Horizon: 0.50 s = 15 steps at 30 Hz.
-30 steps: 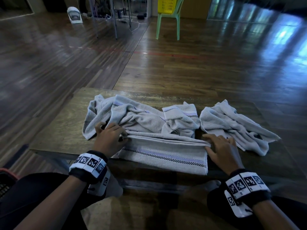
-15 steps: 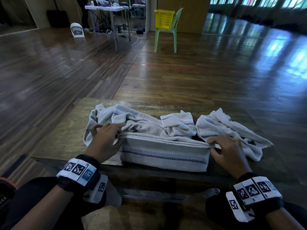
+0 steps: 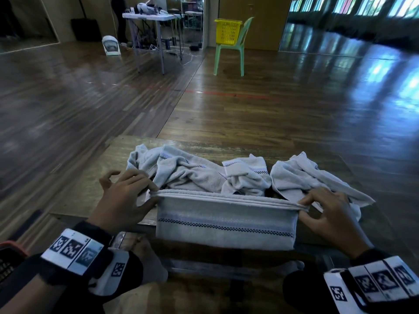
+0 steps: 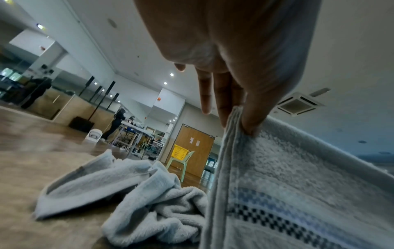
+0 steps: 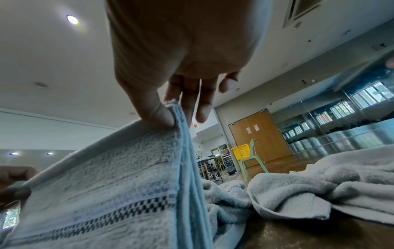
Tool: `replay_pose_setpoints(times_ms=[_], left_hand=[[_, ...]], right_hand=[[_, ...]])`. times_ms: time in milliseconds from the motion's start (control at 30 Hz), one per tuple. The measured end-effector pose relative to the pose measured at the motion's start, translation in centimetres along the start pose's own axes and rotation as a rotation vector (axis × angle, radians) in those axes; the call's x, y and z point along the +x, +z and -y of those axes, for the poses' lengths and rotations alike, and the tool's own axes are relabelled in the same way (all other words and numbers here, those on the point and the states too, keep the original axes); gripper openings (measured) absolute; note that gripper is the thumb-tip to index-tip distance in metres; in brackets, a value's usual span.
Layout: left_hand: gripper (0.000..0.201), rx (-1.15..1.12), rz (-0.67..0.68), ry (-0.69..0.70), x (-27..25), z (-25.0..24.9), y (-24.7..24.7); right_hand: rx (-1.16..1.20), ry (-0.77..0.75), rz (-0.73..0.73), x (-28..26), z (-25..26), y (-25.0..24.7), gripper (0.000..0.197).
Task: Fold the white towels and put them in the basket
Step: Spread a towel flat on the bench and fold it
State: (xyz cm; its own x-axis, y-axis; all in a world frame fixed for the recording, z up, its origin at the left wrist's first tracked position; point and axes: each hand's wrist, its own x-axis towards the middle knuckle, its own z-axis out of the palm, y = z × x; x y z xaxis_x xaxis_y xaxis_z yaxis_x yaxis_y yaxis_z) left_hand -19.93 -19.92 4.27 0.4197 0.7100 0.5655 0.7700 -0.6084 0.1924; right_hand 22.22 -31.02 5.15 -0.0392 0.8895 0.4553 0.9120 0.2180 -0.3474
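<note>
A folded white towel (image 3: 226, 220) with a blue and black checked stripe hangs upright over the near edge of the low wooden table (image 3: 90, 191). My left hand (image 3: 127, 198) pinches its top left corner (image 4: 236, 121) between thumb and fingers. My right hand (image 3: 326, 211) pinches the top right corner (image 5: 173, 116) the same way. Behind it lie crumpled white towels: a pile (image 3: 188, 171) at the left and middle, another (image 3: 310, 177) at the right. A yellow basket (image 3: 227, 30) stands on a green chair (image 3: 231, 53) far across the room.
The dark wooden floor (image 3: 272, 105) stretches between the table and the chair. A white folding table (image 3: 152, 35) with gear and cables stands at the back left, a small white fan (image 3: 110, 45) beside it. A reddish crate edge (image 3: 9, 245) shows at the lower left.
Both hands have pinched the folded towel's far edge and lifted it off the table, so it now stands upright. The head view has tilted up toward the room.
</note>
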Motion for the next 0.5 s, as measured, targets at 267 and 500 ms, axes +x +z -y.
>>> replay_pose_setpoints(times_ms=[267, 500], left_hand=[[0.023, -0.148, 0.098, -0.1, 1.6, 1.8, 1.9], [0.025, -0.302, 0.116, -0.085, 10.3, 1.4, 0.9]], right_hand=[[0.018, 0.071, 0.025, 1.5, -0.7, 1.3, 0.035], [0.136, 0.091, -0.019, 9.3, -2.7, 0.4, 0.02]])
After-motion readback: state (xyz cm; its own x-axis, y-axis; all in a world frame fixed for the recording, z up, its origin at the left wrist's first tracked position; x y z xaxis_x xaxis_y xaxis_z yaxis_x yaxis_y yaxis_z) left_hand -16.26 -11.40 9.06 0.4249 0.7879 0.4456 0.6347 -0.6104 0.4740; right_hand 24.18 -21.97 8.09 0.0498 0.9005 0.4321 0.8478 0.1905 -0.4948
